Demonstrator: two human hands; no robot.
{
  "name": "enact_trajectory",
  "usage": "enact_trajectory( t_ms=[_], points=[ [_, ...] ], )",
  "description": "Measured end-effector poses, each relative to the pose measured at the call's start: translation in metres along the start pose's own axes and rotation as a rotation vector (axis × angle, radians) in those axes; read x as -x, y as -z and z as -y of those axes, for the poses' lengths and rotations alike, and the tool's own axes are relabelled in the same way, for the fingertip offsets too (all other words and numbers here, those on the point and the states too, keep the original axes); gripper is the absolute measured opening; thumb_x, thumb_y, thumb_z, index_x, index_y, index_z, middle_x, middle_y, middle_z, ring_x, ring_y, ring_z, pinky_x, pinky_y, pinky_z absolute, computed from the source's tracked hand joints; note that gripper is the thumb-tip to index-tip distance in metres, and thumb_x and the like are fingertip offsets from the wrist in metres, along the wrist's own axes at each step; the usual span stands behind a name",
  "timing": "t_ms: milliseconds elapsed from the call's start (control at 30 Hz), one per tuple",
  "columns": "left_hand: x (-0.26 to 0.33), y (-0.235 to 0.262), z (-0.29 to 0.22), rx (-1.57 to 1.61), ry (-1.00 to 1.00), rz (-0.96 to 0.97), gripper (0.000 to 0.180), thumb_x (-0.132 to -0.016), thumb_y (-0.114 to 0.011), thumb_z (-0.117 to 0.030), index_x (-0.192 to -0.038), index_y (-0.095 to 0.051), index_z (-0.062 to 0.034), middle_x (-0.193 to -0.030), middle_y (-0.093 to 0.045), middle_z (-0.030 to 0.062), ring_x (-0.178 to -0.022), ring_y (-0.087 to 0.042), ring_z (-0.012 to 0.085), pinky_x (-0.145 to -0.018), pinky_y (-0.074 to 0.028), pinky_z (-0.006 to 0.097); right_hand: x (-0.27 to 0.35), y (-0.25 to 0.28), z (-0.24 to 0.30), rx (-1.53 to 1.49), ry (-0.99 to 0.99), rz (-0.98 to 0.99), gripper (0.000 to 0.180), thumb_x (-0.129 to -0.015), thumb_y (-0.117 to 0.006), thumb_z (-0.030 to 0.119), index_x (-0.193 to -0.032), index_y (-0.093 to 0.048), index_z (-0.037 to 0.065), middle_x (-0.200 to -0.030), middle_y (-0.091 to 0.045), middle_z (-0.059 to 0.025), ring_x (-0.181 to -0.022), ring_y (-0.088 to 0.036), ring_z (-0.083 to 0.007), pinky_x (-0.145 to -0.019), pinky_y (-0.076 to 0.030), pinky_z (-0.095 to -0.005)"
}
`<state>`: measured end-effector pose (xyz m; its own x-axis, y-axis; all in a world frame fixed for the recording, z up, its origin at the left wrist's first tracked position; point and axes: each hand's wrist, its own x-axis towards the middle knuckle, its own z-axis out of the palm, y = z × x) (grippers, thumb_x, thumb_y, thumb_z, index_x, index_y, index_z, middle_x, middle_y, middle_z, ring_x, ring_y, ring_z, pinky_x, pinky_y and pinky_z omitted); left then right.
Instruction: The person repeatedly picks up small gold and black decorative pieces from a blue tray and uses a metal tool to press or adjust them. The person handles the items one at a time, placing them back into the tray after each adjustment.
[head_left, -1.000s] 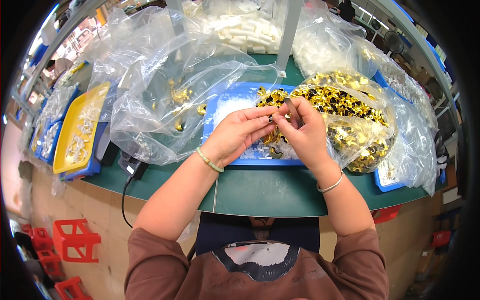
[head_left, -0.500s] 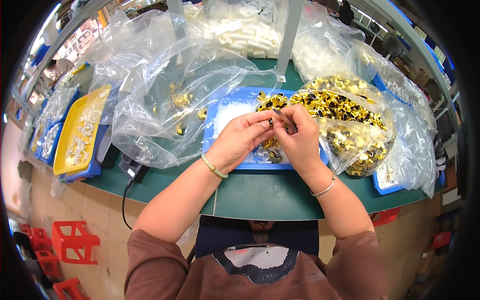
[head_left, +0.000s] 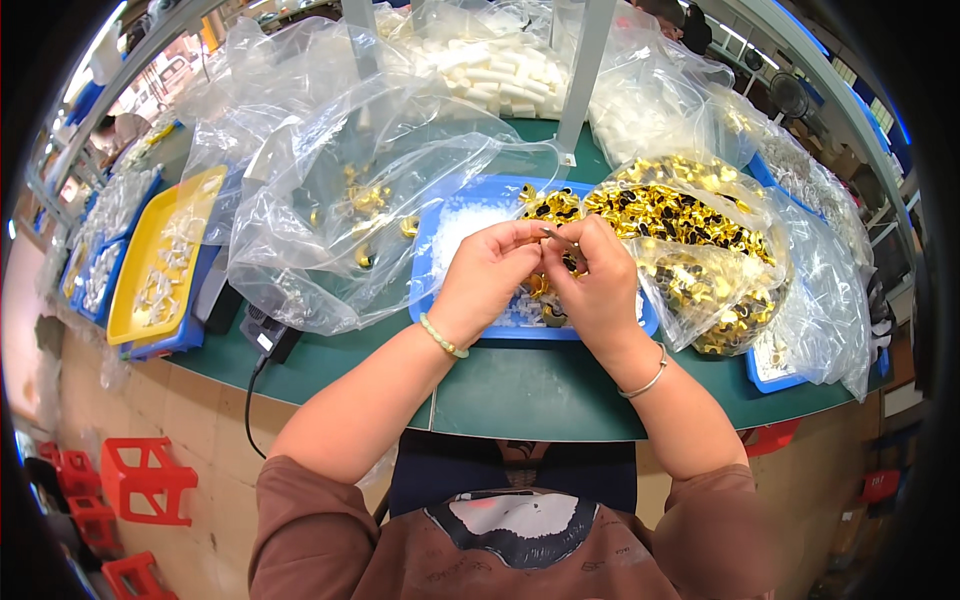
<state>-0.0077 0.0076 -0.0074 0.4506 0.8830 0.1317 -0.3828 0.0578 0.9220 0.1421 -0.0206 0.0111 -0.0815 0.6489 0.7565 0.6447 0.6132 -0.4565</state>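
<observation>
Both hands hold nearly the same spot as before, shifted slightly toward the table's near edge. Left hand (head_left: 487,277) and right hand (head_left: 597,283) meet fingertip to fingertip, pinching a small gold part (head_left: 552,233) above the blue tray (head_left: 432,262).

- Shiny gold metal caps (head_left: 690,225) in a glossy, crinkled clear plastic bag (head_left: 745,280)
- Smooth blue plastic tray (head_left: 440,235)
- Matt green tabletop (head_left: 540,385)
- Glossy yellow plastic tray (head_left: 195,195)
</observation>
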Motion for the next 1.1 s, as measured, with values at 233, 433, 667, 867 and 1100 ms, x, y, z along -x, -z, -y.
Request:
enact_trajectory(
  t_ms=[233,433,667,867,1100],
  points=[
    [0.004,-0.005,-0.003,-0.091,-0.068,-0.027,0.028,-0.093,-0.051,-0.003,-0.119,-0.06,0.0045,-0.108,-0.066,0.0085,-0.097,-0.062,0.0119,-0.086,-0.05,0.025,0.001,-0.001,0.004,0.065,0.017,-0.015,0.024,-0.07,-0.071,-0.004,-0.089,-0.06,0.006,-0.078,-0.059,-0.0084,-0.069,-0.061,-0.027,-0.058,-0.048,-0.0352],
    [0.005,-0.01,-0.002,0.014,-0.071,-0.043,0.028,-0.093,-0.052,-0.003,-0.118,-0.06,0.0042,-0.108,-0.066,0.0081,-0.096,-0.061,0.0112,-0.086,-0.049,0.025,-0.001,-0.002,0.007,0.067,0.012,-0.045,0.024,-0.071,-0.07,-0.005,-0.088,-0.057,0.006,-0.08,-0.059,-0.009,-0.069,-0.061,-0.0268,-0.057,-0.048,-0.0345],
    [0.004,-0.011,-0.001,-0.013,-0.05,-0.102,0.025,-0.093,-0.053,-0.003,-0.115,-0.063,0.0034,-0.104,-0.067,0.0072,-0.091,-0.063,0.01,-0.083,-0.05,0.023,0.002,-0.004,0.001,0.091,0.056,-0.031,0.027,-0.071,-0.068,-0.007,-0.091,-0.054,0.005,-0.082,-0.057,-0.0091,-0.068,-0.06,-0.0272,-0.056,-0.048,-0.0341],
    [0.003,-0.011,-0.002,0.018,-0.005,-0.123,0.025,-0.092,-0.053,-0.003,-0.114,-0.065,0.0031,-0.103,-0.068,0.0084,-0.09,-0.064,0.0107,-0.082,-0.051,0.024,0.002,-0.005,0.004,-0.059,-0.047,-0.052,0.026,-0.075,-0.066,-0.006,-0.096,-0.054,0.004,-0.086,-0.057,-0.0101,-0.069,-0.061,-0.0236,-0.058,-0.048,-0.0328],
    [0.002,-0.006,-0.004,0.115,0.072,-0.176,0.025,-0.092,-0.054,-0.003,-0.113,-0.064,0.005,-0.105,-0.068,0.0105,-0.096,-0.065,0.0143,-0.087,-0.053,0.024,-0.002,0.016,0.002,-0.19,-0.162,-0.074,0.009,-0.087,-0.06,-0.001,-0.095,-0.058,0.002,-0.088,-0.056,-0.0086,-0.067,-0.055,-0.0154,-0.059,-0.044,-0.0251]
  ],
)
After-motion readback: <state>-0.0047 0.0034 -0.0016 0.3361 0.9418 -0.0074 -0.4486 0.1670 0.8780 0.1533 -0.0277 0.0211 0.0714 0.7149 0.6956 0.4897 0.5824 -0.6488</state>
